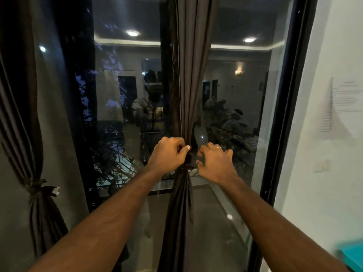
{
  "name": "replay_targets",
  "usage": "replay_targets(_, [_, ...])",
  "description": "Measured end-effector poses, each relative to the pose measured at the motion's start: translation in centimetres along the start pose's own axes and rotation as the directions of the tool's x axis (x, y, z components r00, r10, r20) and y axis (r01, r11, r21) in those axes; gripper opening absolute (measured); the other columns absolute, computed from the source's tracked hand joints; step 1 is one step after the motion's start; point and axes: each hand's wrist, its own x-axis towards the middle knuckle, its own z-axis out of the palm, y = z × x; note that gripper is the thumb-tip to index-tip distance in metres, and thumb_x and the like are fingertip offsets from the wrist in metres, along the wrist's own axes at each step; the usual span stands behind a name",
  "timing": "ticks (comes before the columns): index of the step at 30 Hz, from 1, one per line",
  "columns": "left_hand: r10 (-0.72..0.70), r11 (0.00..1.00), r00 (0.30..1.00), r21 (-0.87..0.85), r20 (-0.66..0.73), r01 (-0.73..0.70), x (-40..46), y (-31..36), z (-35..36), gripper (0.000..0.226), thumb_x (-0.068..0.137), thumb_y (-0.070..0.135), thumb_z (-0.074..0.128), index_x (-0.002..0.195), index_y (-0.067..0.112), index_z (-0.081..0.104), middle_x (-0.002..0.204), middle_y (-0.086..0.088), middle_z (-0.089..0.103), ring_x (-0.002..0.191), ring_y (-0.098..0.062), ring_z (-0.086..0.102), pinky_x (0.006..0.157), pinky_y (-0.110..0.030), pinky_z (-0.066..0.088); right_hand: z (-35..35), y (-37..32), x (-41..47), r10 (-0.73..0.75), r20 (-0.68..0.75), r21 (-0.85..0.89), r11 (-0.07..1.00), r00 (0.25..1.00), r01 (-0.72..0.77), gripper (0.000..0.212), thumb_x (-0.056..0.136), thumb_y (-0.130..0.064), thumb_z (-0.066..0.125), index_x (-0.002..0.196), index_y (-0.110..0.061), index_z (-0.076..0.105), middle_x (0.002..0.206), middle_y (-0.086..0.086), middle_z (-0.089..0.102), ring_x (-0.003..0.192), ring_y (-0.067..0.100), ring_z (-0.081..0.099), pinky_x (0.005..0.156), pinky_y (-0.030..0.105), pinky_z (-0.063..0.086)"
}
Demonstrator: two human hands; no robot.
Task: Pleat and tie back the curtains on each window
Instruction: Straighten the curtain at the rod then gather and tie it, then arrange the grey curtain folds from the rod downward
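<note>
I am mid-tie on the gathered curtain (187,95) at twelve o'clock, my left hand (169,152) pinching the tie band (191,160) and my right hand (215,161) loose-fingered beside it, so next I likely cinch the knot.

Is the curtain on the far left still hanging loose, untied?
No, the left curtain is already gathered and bound by a knotted tie low down.

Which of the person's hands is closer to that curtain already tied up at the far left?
Left. The left hand grips the middle curtain, on the side facing the tied curtain; the right hand sits beyond it, farther away.
</note>
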Motion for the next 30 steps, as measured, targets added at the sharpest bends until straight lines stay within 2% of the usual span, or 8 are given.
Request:
replay_targets(5, [0.063, 0.997, 0.995, -0.039, 0.073, -0.06, 1.1, 3.5, 2.5, 0.036, 0.087, 0.042, 0.059, 0.062, 0.017, 0.051, 0.053, 0.004, 0.051, 0.056, -0.021, 0.056, 0.056, -0.04, 0.052, -2.5, 2.2, -2.0, 0.076, -0.007, -0.054, 0.996, 0.997, -0.076, 0.017, 0.09, -0.035, 0.059, 0.104, -0.026, 0.057, 0.107, -0.005, 0.055, 0.108, 0.02, 0.054, 0.088, 0.046, 0.036])
replay_targets(10, [0.103, 0.993, 0.989, -0.064, 0.107, -0.096, 1.4, 7.8, 6.4, 0.036, 0.085, 0.042, 0.058, 0.058, 0.021, 0.047, 0.052, 0.005, 0.051, 0.057, -0.021, 0.055, 0.055, -0.037, 0.051, -5.6, 7.5, -5.2, 0.127, -0.018, -0.086, 0.988, 0.992, -0.128, 0.007, 0.089, -0.032, 0.056, 0.092, -0.029, 0.051, 0.096, -0.009, 0.052, 0.1, 0.02, 0.055, 0.088, 0.046, 0.038])
replay_targets(16, [0.119, 0.993, 0.982, -0.043, 0.15, -0.113, 1.8, 15.7, 11.2, 0.041, 0.089, 0.037, 0.063, 0.056, 0.026, 0.041, 0.054, 0.009, 0.048, 0.062, -0.022, 0.054, 0.058, -0.031, 0.044, -9.9, 16.3, -8.2, 0.175, -0.051, -0.083, 0.98, 0.983, -0.179, 0.003, 0.09, -0.026, 0.053, 0.087, -0.028, 0.052, 0.086, -0.007, 0.062, 0.086, 0.021, 0.061, 0.085, 0.041, 0.036])
replay_targets(20, [0.15, 0.987, 0.976, -0.077, 0.161, -0.139, 3.2, 23.4, 14.6, 0.034, 0.09, 0.037, 0.064, 0.062, 0.02, 0.052, 0.056, 0.006, 0.054, 0.066, -0.025, 0.061, 0.062, -0.034, 0.052, -13.2, 23.3, -10.8, 0.184, -0.093, -0.129, 0.972, 0.979, -0.195, 0.006, 0.089, -0.026, 0.053, 0.086, -0.028, 0.049, 0.085, -0.007, 0.063, 0.084, 0.022, 0.061, 0.082, 0.04, 0.032])
replay_targets(23, [0.183, 0.98, 0.973, -0.101, 0.142, -0.17, 4.5, 28.8, 17.7, 0.037, 0.091, 0.033, 0.065, 0.06, 0.022, 0.049, 0.055, 0.006, 0.052, 0.062, -0.024, 0.058, 0.062, -0.035, 0.052, -15.6, 29.0, -12.7, 0.225, -0.095, -0.149, 0.96, 0.97, -0.237, 0.004, 0.091, -0.023, 0.053, 0.087, -0.025, 0.052, 0.086, -0.006, 0.065, 0.081, 0.022, 0.061, 0.079, 0.038, 0.028])
replay_targets(30, [0.24, 0.962, 0.95, -0.18, 0.202, -0.205, 6.2, 37.4, 25.1, 0.03, 0.094, 0.032, 0.065, 0.067, 0.019, 0.061, 0.06, 0.004, 0.058, 0.061, -0.016, 0.058, 0.066, -0.04, 0.058, -19.2, 39.9, -16.7, 0.311, -0.157, -0.187, 0.923, 0.937, -0.338, 0.007, 0.091, -0.021, 0.053, 0.088, -0.025, 0.048, 0.082, -0.008, 0.061, 0.071, 0.019, 0.047, 0.077, 0.036, 0.027])
